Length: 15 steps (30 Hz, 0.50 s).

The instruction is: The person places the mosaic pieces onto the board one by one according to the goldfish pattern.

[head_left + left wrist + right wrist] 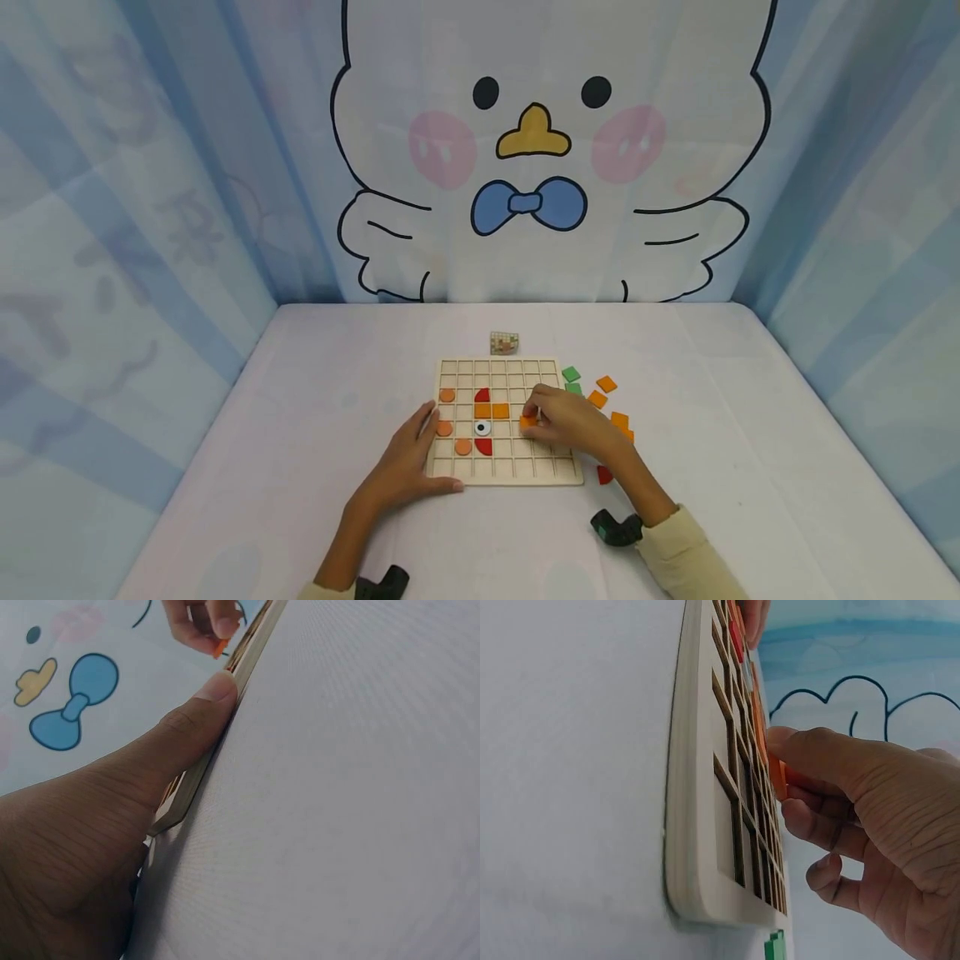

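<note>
A pale wooden grid board (517, 481) lies on the table in the head view. On its squares sit orange discs (463, 447), red quarter-round tiles (483, 447), two orange square tiles (500, 411) and an eye disc (483, 427). My left hand (401, 462) rests at the board's near left corner, fingers along the left side and straight thumb against the front edge. Between thumb and fingertips my right hand (577, 423) pinches an orange square tile (778, 774), close over the right half of the grid.
Loose orange tiles (607, 383) and green tiles (571, 374) lie to the right of the board. A red tile (604, 475) is near the right forearm. Behind the board stands a small patterned piece (504, 343). Printed curtains (540, 258) rise behind the table.
</note>
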Each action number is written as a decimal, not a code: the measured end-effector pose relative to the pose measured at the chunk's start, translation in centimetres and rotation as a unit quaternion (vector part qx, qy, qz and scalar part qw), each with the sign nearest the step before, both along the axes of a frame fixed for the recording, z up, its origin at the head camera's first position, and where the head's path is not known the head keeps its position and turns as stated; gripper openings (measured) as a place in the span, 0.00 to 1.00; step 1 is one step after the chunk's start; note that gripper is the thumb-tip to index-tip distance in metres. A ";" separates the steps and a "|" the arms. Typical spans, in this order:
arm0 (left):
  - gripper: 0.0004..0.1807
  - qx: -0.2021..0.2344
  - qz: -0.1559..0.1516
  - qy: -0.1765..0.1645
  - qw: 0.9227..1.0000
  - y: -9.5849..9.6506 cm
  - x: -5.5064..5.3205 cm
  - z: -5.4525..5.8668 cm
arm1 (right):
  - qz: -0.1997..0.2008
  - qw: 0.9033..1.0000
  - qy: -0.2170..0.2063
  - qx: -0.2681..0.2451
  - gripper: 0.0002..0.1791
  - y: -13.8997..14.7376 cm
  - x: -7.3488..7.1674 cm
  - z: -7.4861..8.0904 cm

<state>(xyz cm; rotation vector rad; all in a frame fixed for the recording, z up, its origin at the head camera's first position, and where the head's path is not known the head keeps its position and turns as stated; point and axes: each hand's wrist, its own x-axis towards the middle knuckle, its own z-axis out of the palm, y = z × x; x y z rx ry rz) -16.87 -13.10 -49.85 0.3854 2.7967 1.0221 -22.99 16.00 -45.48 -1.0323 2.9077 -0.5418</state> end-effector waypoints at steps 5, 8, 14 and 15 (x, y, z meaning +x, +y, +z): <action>0.69 0.000 0.002 -0.002 1.000 0.0 -0.1 0.0 | -0.001 1.000 -0.001 0.010 0.13 -1.5 0.1 0.1; 0.69 -0.003 -0.004 -0.001 1.000 0.0 -0.1 0.0 | -0.004 1.000 -0.003 0.021 0.14 -2.4 0.1 0.1; 0.68 -0.004 -0.008 0.009 1.000 -0.1 -0.1 -0.3 | 0.004 0.999 0.005 0.038 0.15 -3.5 0.2 -0.2; 0.68 -0.002 -0.008 0.010 1.000 -0.1 -0.1 -0.3 | 0.004 0.999 0.006 0.041 0.15 -3.6 0.2 -0.3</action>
